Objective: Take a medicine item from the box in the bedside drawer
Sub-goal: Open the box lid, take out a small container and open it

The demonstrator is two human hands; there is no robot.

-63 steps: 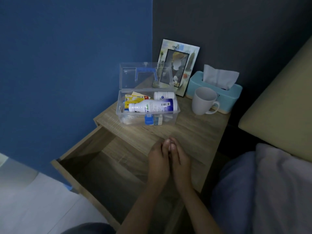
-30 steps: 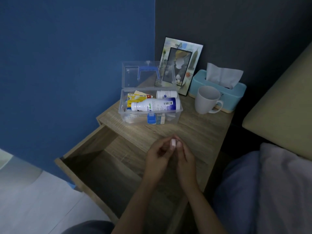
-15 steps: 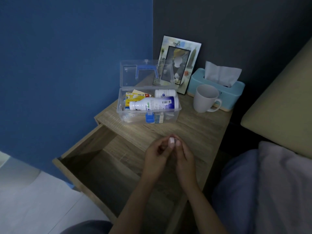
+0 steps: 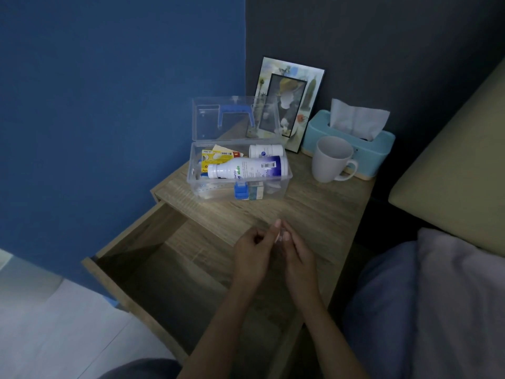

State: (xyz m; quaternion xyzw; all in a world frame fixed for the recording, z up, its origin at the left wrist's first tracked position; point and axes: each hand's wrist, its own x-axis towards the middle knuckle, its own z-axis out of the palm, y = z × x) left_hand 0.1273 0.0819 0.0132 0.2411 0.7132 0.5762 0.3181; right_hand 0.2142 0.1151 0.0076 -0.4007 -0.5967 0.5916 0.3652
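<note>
Drawer [image 4: 153, 272]: lower left of the frame, pulled open and showing nothing inside; the box is no longer in it.
Medicine box [image 4: 237, 184]: clear plastic, upper centre, standing on the desk [image 4: 322, 214] with its lid raised; a white bottle [image 4: 246, 168] lies across the top of the other packets.
Left hand [image 4: 252, 258]: centre of the frame, above the desk's front edge, fingers curled inward toward the right hand; its grip looks closed, on what I cannot tell.
Small item [image 4: 281, 237]: a pale speck between the fingertips of both hands, too small to identify; it may be the medicine item.
Right hand [image 4: 297, 258]: touching the left at the fingertips, pinching that pale item.
Progress: judging by this, the box is out and opened and an item seems to be in hand; closing the box and returning it to the drawer may remain.
Around: picture frame [image 4: 287, 105], white mug [image 4: 332, 160] and tissue box [image 4: 352, 143] at upper right, well apart from the hands.
Obstacles: none between hands and box.
</note>
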